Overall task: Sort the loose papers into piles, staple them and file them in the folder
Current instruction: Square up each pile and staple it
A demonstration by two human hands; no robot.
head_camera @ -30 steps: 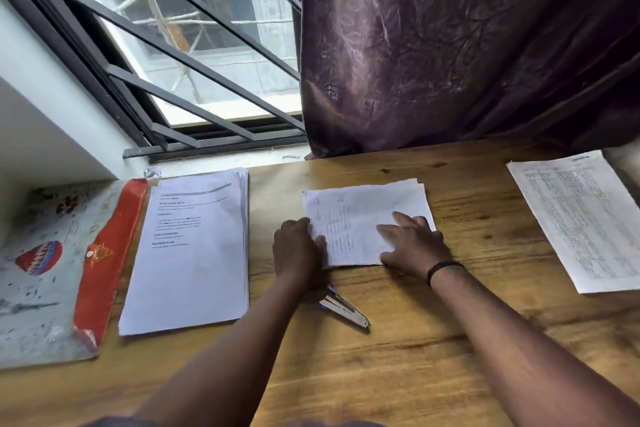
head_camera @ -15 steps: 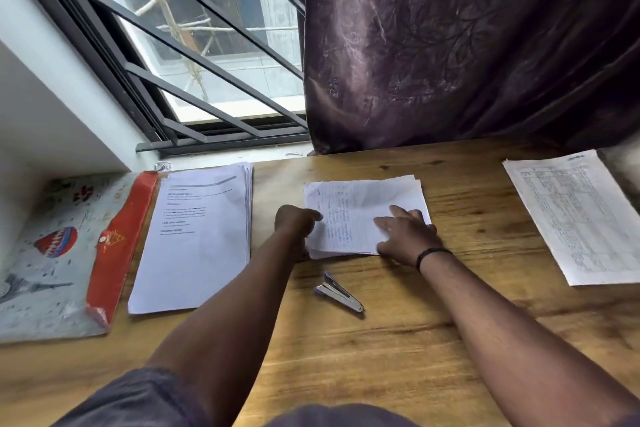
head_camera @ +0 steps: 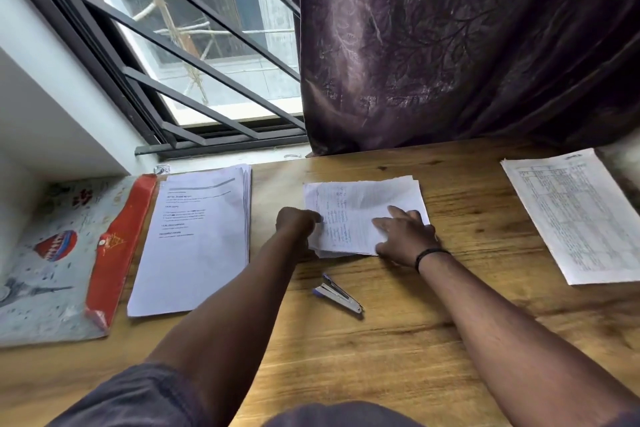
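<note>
A small pile of handwritten papers (head_camera: pixel 360 205) lies in the middle of the wooden desk (head_camera: pixel 415 340). My left hand (head_camera: pixel 296 224) grips the pile's left edge with curled fingers. My right hand (head_camera: pixel 403 236) presses flat on the pile's near right corner. A small blue and silver stapler (head_camera: pixel 337 293) lies on the desk just in front of the pile, untouched. A thick pile of printed sheets (head_camera: pixel 197 236) sits to the left. At the far left lies the folder (head_camera: pixel 59 253), pale and patterned with a red flap. A pile of printed tables (head_camera: pixel 578 212) lies at the right.
A barred window (head_camera: pixel 194 56) and its sill run along the back left. A dark purple curtain (head_camera: pixel 450 38) hangs behind the desk. The near part of the desk shows bare wood between my arms.
My left hand slid up from the pile's near left corner to its left edge and now grips it. The stapler, once partly under my left wrist, lies in full view. The camera tilted slightly.
</note>
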